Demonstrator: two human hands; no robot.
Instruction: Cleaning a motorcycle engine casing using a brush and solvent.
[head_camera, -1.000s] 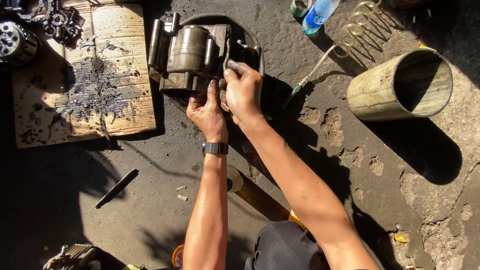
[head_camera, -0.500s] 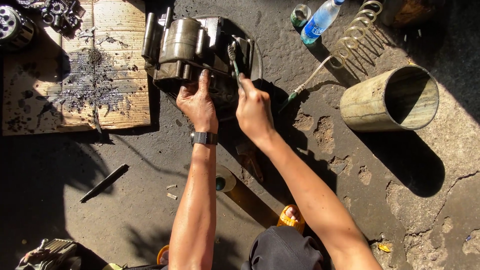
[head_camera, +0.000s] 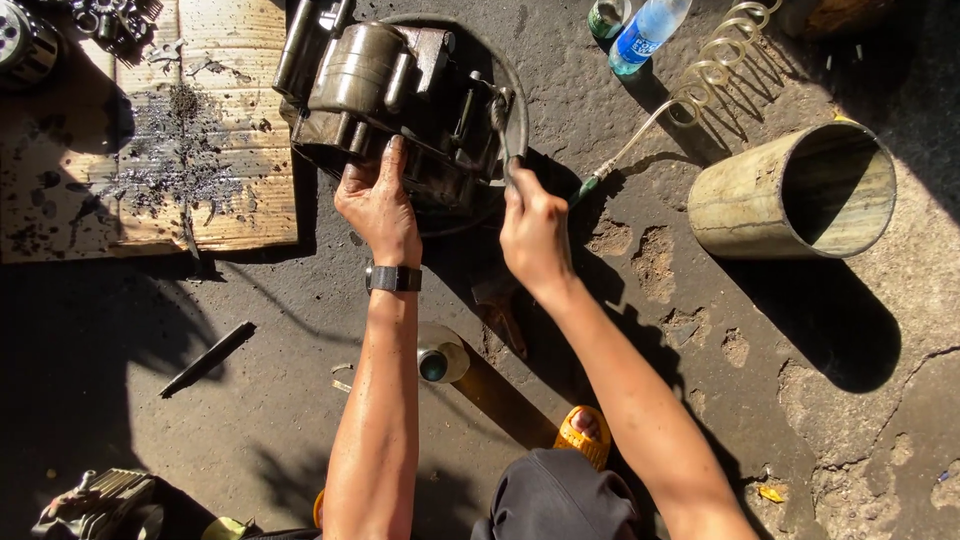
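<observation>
Stained concrete floor w/ cardboard sheet, engine block, steel cylinder, plastic bottle
</observation>
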